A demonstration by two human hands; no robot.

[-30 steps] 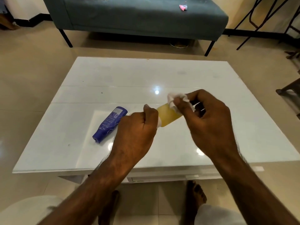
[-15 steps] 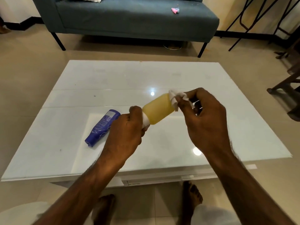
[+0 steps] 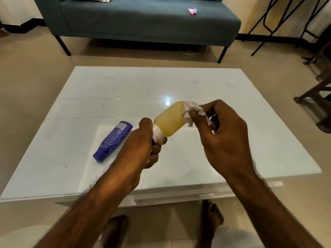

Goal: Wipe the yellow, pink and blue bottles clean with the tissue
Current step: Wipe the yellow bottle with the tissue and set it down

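My left hand grips the white cap end of the yellow bottle and holds it tilted above the table, base pointing up and to the right. My right hand pinches a crumpled white tissue against the bottle's base. The blue bottle lies on its side on the white table, just left of my left hand, cap toward me. No pink bottle shows in this view.
A teal sofa stands beyond the table with a small pink object on its seat. Dark metal stands and wooden chair legs are at the right. My bare feet rest under the table's near edge.
More of the yellow bottle shows beyond my left hand, which now holds only the cap end. The tissue has moved from the bottle's side up to its base.
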